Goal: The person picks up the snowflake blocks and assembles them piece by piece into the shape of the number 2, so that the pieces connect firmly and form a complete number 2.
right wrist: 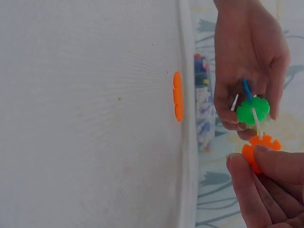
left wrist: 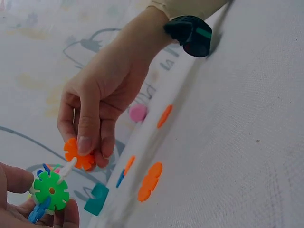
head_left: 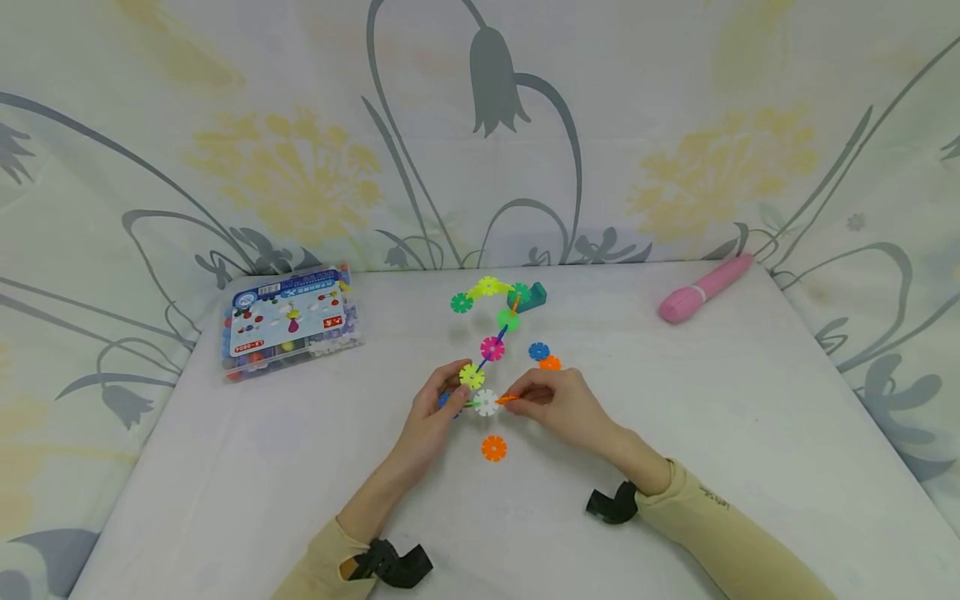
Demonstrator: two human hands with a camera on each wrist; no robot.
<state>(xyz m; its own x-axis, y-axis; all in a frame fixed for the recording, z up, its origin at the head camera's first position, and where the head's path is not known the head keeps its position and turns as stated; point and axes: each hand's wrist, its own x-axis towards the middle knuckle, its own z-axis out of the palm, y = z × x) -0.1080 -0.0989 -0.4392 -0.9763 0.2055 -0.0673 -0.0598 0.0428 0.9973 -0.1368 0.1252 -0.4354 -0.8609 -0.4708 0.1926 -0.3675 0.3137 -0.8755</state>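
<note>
A curving chain of notched plastic discs, with a pink disc (head_left: 492,348) about midway, reaches from the hands toward the back of the table. My left hand (head_left: 431,421) grips its near end around a green disc (left wrist: 45,185), which has blue and white discs slotted into its edge. Between thumb and fingers, my right hand (head_left: 566,407) pinches an orange disc (right wrist: 251,156). That orange disc is edge to edge with the white disc (head_left: 486,402), right at its notches. A yellow disc (head_left: 472,376) sits just above the left fingertips.
A loose orange disc (head_left: 493,448) lies in front of the hands. Beyond the right hand are a blue disc (head_left: 538,351) and another orange disc (head_left: 551,363). A teal block (head_left: 534,296), a box of parts (head_left: 288,321) and a pink cylindrical object (head_left: 705,289) stand farther back.
</note>
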